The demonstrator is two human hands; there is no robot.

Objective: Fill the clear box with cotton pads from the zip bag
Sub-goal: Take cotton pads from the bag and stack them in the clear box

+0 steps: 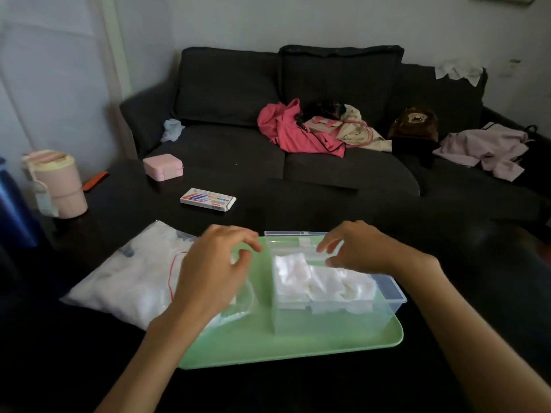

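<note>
Clear box [334,317] sits on the green tray [286,347], right half. Stacks of cotton pads [316,283] fill it to about the rim; its clear lid [298,234] stands open at the far edge. Zip bag [125,281], with more pads and a red seal line, lies left of the box, half on the tray, half on the dark counter [298,204].

Left hand [214,269] hovers over the bag's open end, fingers loosely curled, holding nothing that I can see. It hides the bag mouth. Right hand [357,248] is above the far side of the box, fingers relaxed and spread, also empty. Whether the fingertips touch the pads, can't tell: motion blur.

Around it on the counter: flat white carton with colour print [207,199] beyond the tray, small pink case [162,167] further back, pink lidded cup [59,183] and an orange item [94,181] far left. None is near the hands.

Behind: dark sofa [223,84] with pink garment [292,129], beige bag [343,128], brown plush backpack [414,123], pale lilac clothing [483,147].
</note>
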